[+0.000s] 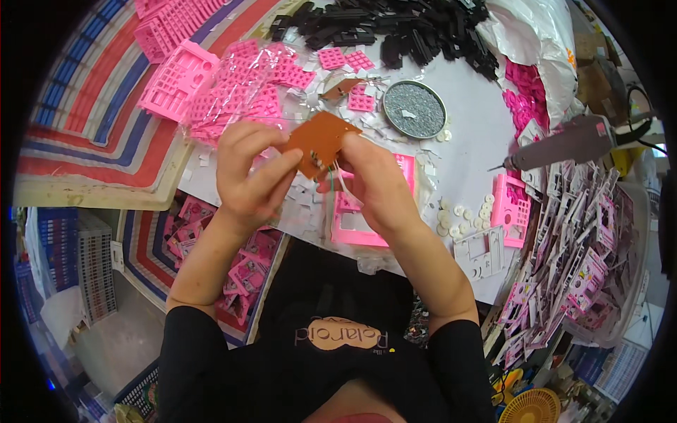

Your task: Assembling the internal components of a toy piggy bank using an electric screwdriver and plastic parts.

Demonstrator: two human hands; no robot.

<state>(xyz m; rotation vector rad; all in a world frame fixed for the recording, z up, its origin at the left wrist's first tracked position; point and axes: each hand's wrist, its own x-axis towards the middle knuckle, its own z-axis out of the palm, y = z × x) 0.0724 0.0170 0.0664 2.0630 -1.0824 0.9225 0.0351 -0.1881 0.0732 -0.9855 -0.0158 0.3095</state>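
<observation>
I hold a brown circuit board tilted in the air over the table, between both hands. My left hand pinches its left edge between thumb and fingers. Closed on the right edge is my right hand, with thin wires hanging by its fingers. Beneath that hand, a pink plastic housing lies on the table, partly covered by the hand. Beyond the board lie another brown board and pink rubber-like keypads. Small white pieces are scattered around them.
A round dish of small screws stands behind my right hand. An electric screwdriver hangs at the right. Nearby are white discs, a white frame, a pink housing and a bin of panels. Black parts pile at the back.
</observation>
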